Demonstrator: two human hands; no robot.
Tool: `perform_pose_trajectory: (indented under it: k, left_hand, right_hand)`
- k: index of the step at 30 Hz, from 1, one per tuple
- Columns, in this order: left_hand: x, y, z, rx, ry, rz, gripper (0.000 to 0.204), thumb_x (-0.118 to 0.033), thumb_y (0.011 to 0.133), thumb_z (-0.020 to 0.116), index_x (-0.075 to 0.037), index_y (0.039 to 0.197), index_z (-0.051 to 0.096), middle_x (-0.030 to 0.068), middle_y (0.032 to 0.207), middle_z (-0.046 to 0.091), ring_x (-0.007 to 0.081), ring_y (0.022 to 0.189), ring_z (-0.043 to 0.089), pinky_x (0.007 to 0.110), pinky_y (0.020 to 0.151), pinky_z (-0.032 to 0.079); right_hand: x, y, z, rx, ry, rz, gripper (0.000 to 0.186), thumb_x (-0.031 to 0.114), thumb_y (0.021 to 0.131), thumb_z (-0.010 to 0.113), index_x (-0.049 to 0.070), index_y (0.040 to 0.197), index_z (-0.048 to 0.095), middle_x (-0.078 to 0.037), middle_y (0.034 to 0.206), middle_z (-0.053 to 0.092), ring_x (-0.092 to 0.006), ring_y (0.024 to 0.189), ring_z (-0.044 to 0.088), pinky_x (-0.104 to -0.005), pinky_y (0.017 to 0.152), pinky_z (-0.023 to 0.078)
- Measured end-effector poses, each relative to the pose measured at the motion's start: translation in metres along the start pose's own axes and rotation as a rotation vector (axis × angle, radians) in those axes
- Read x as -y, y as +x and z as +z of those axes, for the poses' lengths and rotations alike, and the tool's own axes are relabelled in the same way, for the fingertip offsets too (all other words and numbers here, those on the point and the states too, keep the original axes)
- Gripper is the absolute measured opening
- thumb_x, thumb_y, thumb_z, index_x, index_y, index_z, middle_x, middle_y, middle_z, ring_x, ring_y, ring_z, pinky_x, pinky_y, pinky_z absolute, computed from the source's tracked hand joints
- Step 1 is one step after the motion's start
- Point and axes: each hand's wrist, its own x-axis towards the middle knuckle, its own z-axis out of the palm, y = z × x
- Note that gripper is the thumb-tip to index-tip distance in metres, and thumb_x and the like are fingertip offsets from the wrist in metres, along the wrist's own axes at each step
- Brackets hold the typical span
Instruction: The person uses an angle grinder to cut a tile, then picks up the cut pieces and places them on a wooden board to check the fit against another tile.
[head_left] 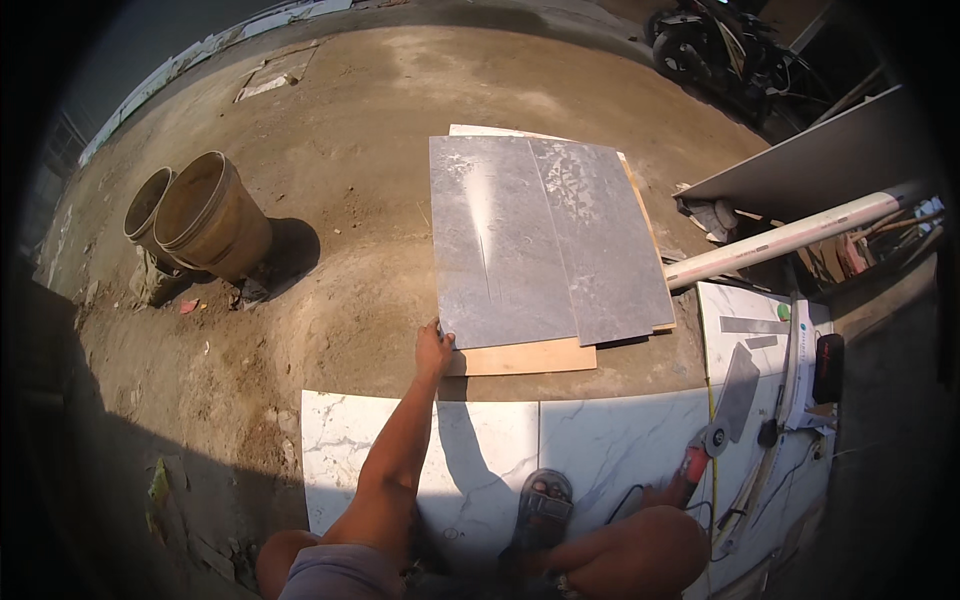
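Grey tile [508, 245] seems only partly cut, its slit [485, 260] ending mid-face; left grip [434, 353] holds its corner, right grip [660, 495] the grinder [691, 464].

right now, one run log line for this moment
left hand: on near-left corner of grey tile | right hand: at red grinder, grip unclear | wooden board: partly under tile | buckets: left of tile
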Motion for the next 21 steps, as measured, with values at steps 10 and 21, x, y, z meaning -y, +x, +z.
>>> perform_pose_trajectory:
  k: [10,21]
  left_hand:
    - [-0.022,-0.022,-0.004,0.105,-0.050,0.061,0.057,-0.006,0.079,0.063,0.001,0.133,0.043,0.0251,0.118,0.048,0.0365,0.108,0.053,0.041,0.093,0.044]
    - [-0.057,-0.060,-0.002,0.317,0.400,0.250,0.064,-0.017,0.085,0.059,0.000,0.140,0.032,0.0349,0.143,0.027,0.0480,0.130,0.034,0.050,0.100,0.040]
  right_hand:
    - [0.089,0.183,0.149,0.340,0.965,0.263,0.064,0.022,0.079,0.070,-0.006,0.130,0.044,-0.018,0.115,0.061,-0.0268,0.106,0.059,-0.0342,0.090,0.047]
    - [0.069,0.256,0.270,0.385,1.195,0.327,0.029,0.014,0.084,0.064,-0.002,0.108,0.061,-0.017,0.105,0.061,-0.0269,0.093,0.062,-0.0349,0.075,0.053]
